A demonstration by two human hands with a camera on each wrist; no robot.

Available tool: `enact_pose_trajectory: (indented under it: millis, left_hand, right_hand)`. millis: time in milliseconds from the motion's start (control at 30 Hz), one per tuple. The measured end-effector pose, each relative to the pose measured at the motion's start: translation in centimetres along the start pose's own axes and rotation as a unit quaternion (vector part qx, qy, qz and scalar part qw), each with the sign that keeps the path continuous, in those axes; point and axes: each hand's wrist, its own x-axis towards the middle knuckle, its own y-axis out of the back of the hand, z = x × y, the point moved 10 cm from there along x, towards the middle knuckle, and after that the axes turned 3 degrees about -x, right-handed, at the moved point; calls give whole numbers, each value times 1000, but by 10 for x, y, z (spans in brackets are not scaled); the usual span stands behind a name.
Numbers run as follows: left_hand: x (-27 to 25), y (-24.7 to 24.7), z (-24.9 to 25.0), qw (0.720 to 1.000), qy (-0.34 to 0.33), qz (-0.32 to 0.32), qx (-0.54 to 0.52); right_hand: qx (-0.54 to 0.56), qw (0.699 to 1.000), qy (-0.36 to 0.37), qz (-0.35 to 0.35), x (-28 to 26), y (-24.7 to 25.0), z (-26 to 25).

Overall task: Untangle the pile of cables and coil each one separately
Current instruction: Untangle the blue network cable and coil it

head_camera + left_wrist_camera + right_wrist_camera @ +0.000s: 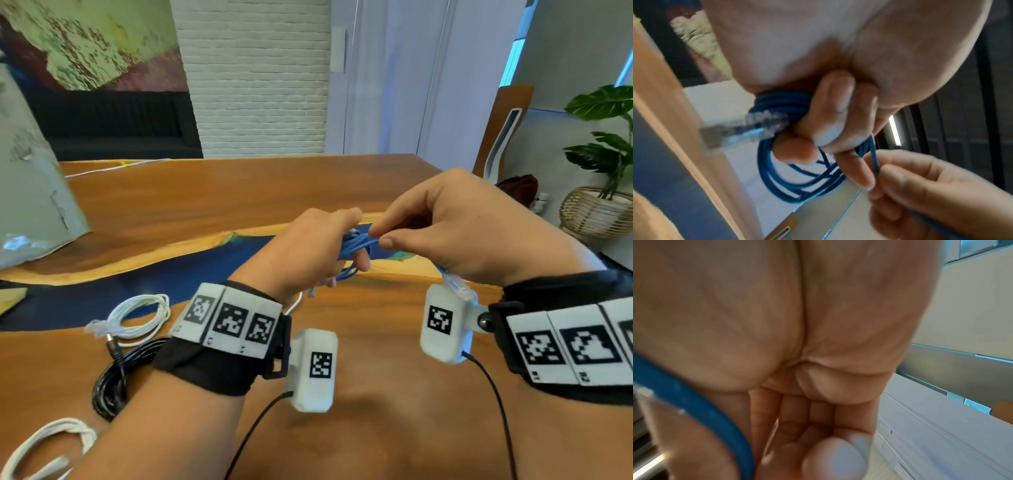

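Both hands are raised above the wooden table (205,198) with a blue network cable (352,245) between them. My left hand (318,246) grips the blue coil (789,175), its fingers curled through the loops, and a clear plug (744,129) sticks out beside them. My right hand (445,226) pinches a loose strand of the blue cable (874,160) between thumb and forefinger. The strand (701,405) passes under the right palm, and its other clear plug (457,286) hangs near the right wrist.
On the table at the left lie a coiled white cable (137,318), a coiled black cable (116,373) and another white coil (44,445). A grey bag (30,192) stands at the far left. A potted plant (606,164) is beyond the table's right edge.
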Motion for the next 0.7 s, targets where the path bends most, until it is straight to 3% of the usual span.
enact_pose_trajectory:
  millis: [267,500,700]
  left_hand:
    - [-2,-7,-7,986,20,-52,-159]
    - [1,-3,-7,988,45,34,-146]
    - [1,10,-5,985,35,98,-138]
  right_hand:
    - [-85,996,1,1,2,-2,1]
    - [-146,985,-13,95,10,8,9]
    - [-132,987,-27,85,13,-2,11]
